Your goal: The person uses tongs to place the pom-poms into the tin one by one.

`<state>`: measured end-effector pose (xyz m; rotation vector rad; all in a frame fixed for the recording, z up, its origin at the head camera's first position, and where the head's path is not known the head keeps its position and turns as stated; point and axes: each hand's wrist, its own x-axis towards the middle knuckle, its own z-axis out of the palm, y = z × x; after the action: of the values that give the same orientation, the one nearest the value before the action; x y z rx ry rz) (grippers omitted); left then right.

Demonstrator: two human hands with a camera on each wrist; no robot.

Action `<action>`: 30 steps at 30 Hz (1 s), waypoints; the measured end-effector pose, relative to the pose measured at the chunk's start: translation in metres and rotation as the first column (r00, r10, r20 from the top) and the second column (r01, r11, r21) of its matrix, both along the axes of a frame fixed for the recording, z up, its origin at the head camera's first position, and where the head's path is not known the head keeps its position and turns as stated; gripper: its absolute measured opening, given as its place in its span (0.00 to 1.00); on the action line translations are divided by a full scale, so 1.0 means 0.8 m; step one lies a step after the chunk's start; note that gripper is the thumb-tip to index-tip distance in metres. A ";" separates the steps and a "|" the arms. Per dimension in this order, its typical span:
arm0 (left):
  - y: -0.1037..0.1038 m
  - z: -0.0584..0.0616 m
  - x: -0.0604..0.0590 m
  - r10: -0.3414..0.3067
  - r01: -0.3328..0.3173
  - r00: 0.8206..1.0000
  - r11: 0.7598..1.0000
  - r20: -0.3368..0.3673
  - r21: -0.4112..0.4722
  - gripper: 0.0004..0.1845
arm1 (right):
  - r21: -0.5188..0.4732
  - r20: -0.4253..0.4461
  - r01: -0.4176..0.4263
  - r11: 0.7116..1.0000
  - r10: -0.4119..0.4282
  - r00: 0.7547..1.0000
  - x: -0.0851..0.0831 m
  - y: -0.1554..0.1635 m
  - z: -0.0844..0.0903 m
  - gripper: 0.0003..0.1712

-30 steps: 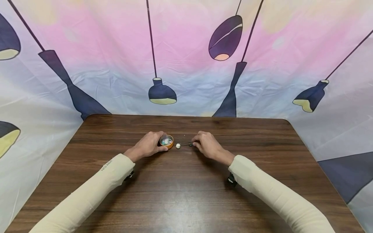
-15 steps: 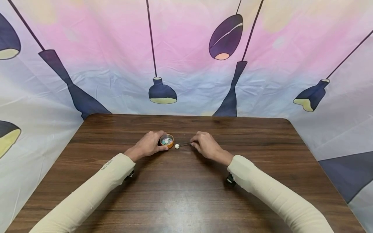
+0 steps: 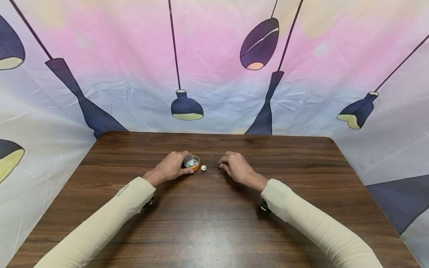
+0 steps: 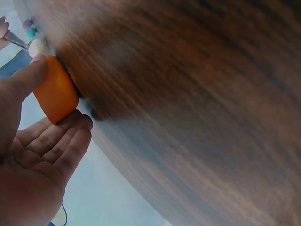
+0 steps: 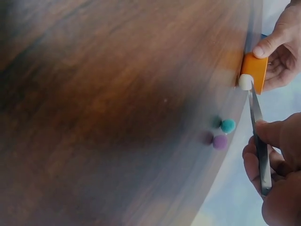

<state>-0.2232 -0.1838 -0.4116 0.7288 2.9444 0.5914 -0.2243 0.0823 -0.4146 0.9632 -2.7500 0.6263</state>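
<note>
My left hand holds a small round orange tin, thumb on the near side and fingers on the far side. Its top faces up and shows several small pale and coloured pieces inside. In the left wrist view the tin's smooth orange wall sits between thumb and fingers. Metal tweezers are pinched in my right hand. At their tips is a white ball, close beside the tin's right side. Below the tweezers a teal ball and a purple ball lie on the table.
The dark wood-grain table reaches back to a patterned cloth printed with lamps. A tiny white speck lies behind the tweezers. Both forearms, in cream sleeves, come in from the front corners.
My right hand, with the tweezers and white ball, has shifted slightly left towards the tin over the last second. The left hand and the tin stay in place.
</note>
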 end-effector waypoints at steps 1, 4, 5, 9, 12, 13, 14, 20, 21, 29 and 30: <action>0.000 0.000 0.000 -0.002 0.002 1.000 1.000 0.000 0.002 0.31 | -0.012 -0.009 0.004 1.000 -0.004 1.000 0.000 0.000 0.001 0.07; -0.001 -0.001 0.000 -0.010 0.010 1.000 1.000 -0.005 0.004 0.30 | -0.061 -0.037 0.020 0.998 -0.023 0.999 0.000 0.000 0.002 0.08; -0.001 -0.001 0.000 -0.013 0.013 1.000 1.000 -0.007 0.004 0.30 | -0.076 -0.046 0.024 0.997 -0.028 0.999 -0.001 -0.001 0.003 0.08; -0.002 -0.001 0.000 -0.015 0.015 1.000 1.000 -0.011 0.008 0.30 | -0.130 -0.065 0.019 0.991 -0.028 0.998 -0.001 -0.006 0.004 0.08; -0.002 -0.001 0.000 -0.013 0.013 1.000 1.000 -0.009 0.009 0.30 | -0.142 -0.059 0.005 0.990 -0.013 0.998 -0.001 -0.012 0.003 0.08; -0.002 -0.001 0.000 -0.012 0.013 1.000 1.000 -0.008 0.009 0.30 | -0.138 -0.058 0.001 0.990 -0.009 0.998 0.000 -0.014 0.002 0.08; -0.002 -0.001 0.000 -0.011 0.011 1.000 1.000 -0.007 0.008 0.30 | -0.132 -0.057 -0.001 0.991 -0.006 0.998 0.000 -0.015 0.002 0.08; 0.000 -0.001 0.000 -0.014 0.014 1.000 1.000 -0.013 0.012 0.30 | -0.105 -0.048 -0.004 0.995 -0.001 0.999 0.002 -0.020 0.004 0.09; 0.000 0.000 0.000 -0.017 0.017 1.000 1.000 -0.015 0.013 0.30 | -0.111 -0.045 -0.002 0.994 -0.003 0.999 0.003 -0.019 0.005 0.09; -0.002 -0.002 0.000 -0.015 0.015 1.000 1.000 -0.012 0.012 0.30 | -0.115 -0.045 0.008 0.993 -0.013 0.999 0.001 -0.013 0.006 0.09; -0.002 -0.001 0.000 -0.012 0.012 1.000 1.000 -0.010 0.012 0.30 | -0.115 -0.043 0.005 0.993 -0.010 0.999 0.000 -0.013 0.005 0.09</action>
<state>-0.2232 -0.1856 -0.4128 0.7529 2.9461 0.6072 -0.2242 0.0717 -0.4104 0.9300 -2.6461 0.7446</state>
